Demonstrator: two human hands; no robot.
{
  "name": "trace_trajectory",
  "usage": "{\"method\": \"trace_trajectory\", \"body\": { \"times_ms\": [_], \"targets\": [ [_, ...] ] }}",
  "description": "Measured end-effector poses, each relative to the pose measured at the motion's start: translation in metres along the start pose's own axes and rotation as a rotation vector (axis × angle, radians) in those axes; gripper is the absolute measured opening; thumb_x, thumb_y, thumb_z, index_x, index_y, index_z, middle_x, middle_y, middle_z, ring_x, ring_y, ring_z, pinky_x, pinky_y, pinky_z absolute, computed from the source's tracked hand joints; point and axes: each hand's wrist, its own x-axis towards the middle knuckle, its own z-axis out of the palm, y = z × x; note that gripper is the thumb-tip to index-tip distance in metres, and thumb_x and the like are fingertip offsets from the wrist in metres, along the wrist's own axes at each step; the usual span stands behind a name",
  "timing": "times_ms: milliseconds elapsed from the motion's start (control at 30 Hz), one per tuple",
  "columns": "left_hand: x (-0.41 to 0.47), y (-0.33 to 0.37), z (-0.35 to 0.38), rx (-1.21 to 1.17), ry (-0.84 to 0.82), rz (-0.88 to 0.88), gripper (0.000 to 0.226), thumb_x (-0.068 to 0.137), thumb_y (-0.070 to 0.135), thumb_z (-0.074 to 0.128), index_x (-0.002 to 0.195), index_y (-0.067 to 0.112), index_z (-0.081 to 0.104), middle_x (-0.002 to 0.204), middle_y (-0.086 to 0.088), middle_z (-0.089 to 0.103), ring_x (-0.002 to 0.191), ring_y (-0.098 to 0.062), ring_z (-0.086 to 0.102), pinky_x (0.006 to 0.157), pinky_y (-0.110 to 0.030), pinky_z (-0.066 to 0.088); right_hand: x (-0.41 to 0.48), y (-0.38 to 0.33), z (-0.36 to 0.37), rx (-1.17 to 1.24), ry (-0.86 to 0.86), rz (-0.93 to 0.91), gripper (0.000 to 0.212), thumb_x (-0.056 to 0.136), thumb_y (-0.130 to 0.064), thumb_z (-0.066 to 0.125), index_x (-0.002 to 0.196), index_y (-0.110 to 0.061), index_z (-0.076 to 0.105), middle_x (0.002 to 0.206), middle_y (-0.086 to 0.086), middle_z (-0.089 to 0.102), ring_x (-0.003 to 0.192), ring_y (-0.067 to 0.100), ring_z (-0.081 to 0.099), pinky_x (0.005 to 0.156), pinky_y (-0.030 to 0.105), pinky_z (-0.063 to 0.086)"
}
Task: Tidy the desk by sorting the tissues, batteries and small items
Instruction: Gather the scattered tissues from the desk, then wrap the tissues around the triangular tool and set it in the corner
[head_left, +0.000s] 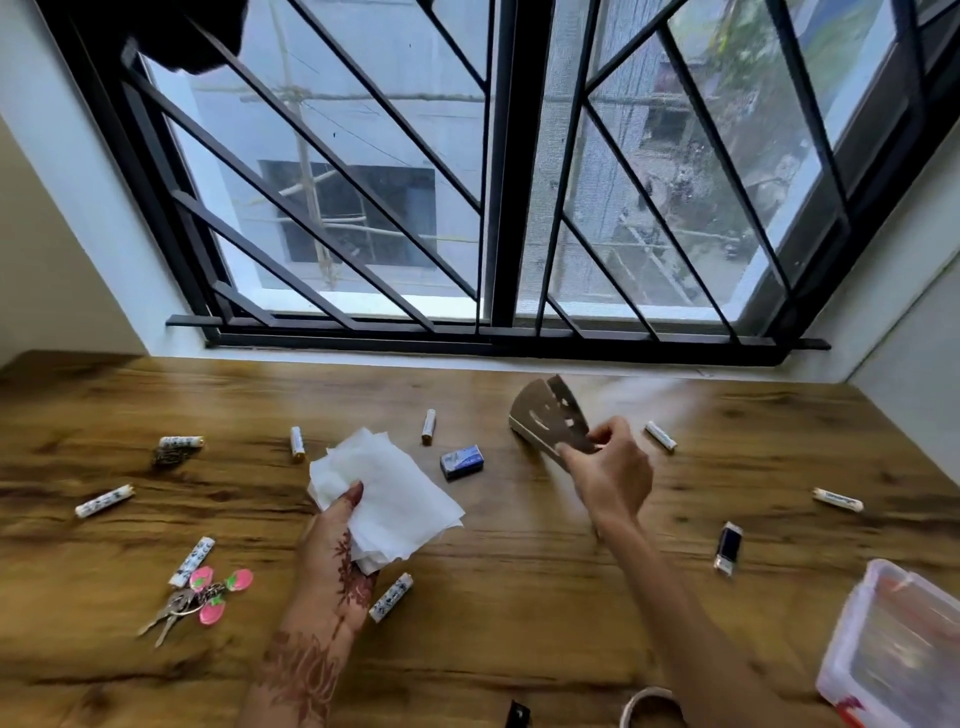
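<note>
My left hand grips a stack of white tissues just above the wooden desk. My right hand holds a brown fan-shaped napkin holder by its near corner, tilted up off the desk. Several white batteries lie scattered: one behind the tissues, one to their left, one by my left wrist, others at the far left and right. A small blue box sits between my hands.
A key bunch with pink strawberry charms lies at front left. A dark small bottle-like item lies at right. A clear plastic container stands at the front right corner. A barred window rises behind the desk.
</note>
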Motion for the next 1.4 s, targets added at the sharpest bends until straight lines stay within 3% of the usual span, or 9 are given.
{"method": "trace_trajectory", "body": {
  "times_ms": [133,400,600,700,800,933,1133,1233,1400],
  "targets": [
    [-0.005,-0.002,0.0,0.0,-0.029,0.007,0.037,0.092,0.016,0.049,0.127,0.005,0.048,0.077,-0.003,0.071,0.076,-0.02,0.064,0.039,-0.025,0.052,-0.044,0.002,0.013,0.013,0.007,-0.165,0.053,0.067,-0.026,0.081,0.105,-0.011,0.047,0.084,0.001,0.065,0.067,0.016,0.06,0.048,0.015,0.033],
    [-0.009,-0.007,0.002,0.016,-0.046,0.012,0.027,0.092,0.015,0.05,0.118,0.01,0.052,0.072,-0.002,0.073,0.081,-0.022,0.062,0.04,-0.027,0.053,-0.083,0.026,0.027,-0.051,-0.038,-0.202,0.058,0.061,-0.026,0.084,0.108,-0.014,0.051,0.09,0.004,0.067,0.08,0.021,0.065,0.066,0.035,0.054],
    [-0.019,-0.008,0.003,0.05,-0.13,-0.026,0.014,0.092,0.014,0.049,0.102,0.009,0.059,0.074,-0.003,0.074,0.066,-0.017,0.069,0.042,-0.024,0.053,-0.082,0.021,0.015,-0.007,-0.044,-0.199,0.06,0.064,-0.045,0.078,0.11,-0.02,0.049,0.092,-0.007,0.062,0.082,0.01,0.058,0.062,0.028,0.049],
    [-0.021,-0.007,0.007,0.107,-0.179,-0.05,0.015,0.091,0.014,0.051,0.1,0.008,0.061,0.074,-0.004,0.074,0.065,-0.016,0.07,0.045,-0.026,0.056,-0.071,0.001,-0.002,0.155,-0.007,-0.285,0.052,0.07,-0.05,0.071,0.105,-0.016,0.055,0.096,-0.007,0.059,0.088,0.007,0.053,0.068,0.024,0.046],
    [-0.027,-0.007,0.018,0.153,-0.25,-0.061,0.013,0.091,0.012,0.05,0.085,0.011,0.062,0.062,-0.002,0.073,0.053,-0.014,0.069,0.045,-0.025,0.055,-0.063,-0.023,-0.019,0.465,-0.212,-0.309,0.05,0.072,-0.051,0.067,0.104,-0.013,0.058,0.102,-0.004,0.062,0.094,0.007,0.058,0.081,0.024,0.053],
    [-0.034,-0.003,0.03,0.132,-0.39,-0.087,0.019,0.091,0.009,0.047,0.086,0.005,0.065,0.07,-0.008,0.074,0.06,-0.019,0.071,0.046,-0.029,0.056,-0.064,-0.034,-0.028,0.664,-0.615,-0.155,0.072,0.065,-0.058,0.071,0.122,-0.019,0.05,0.127,-0.001,0.054,0.116,0.006,0.05,0.097,0.02,0.044],
    [-0.03,0.006,0.033,0.226,-0.414,-0.065,0.045,0.071,0.017,0.062,0.112,-0.002,0.06,0.1,-0.017,0.068,0.069,-0.024,0.071,0.052,-0.031,0.057,-0.06,-0.016,-0.032,1.057,-1.087,0.202,0.086,0.059,-0.043,0.082,0.128,-0.007,0.046,0.128,0.009,0.056,0.117,0.026,0.054,0.106,0.048,0.035],
    [-0.028,0.013,0.048,0.297,-0.488,-0.063,0.024,0.086,0.013,0.053,0.104,0.0,0.061,0.083,-0.01,0.072,0.063,-0.018,0.07,0.049,-0.026,0.056,-0.054,-0.014,-0.038,1.199,-1.108,0.305,0.09,0.049,-0.029,0.09,0.124,-0.002,0.048,0.109,0.011,0.063,0.099,0.025,0.061,0.092,0.043,0.048],
    [-0.016,0.025,0.076,0.469,-0.544,0.0,0.018,0.094,0.009,0.042,0.086,0.003,0.057,0.048,0.001,0.063,0.037,-0.009,0.058,0.032,-0.015,0.042,-0.04,-0.023,-0.064,1.31,-0.969,0.363,0.04,0.057,-0.006,0.076,0.095,0.003,0.067,0.093,0.014,0.071,0.082,0.023,0.07,0.07,0.034,0.059]
  ]
}}
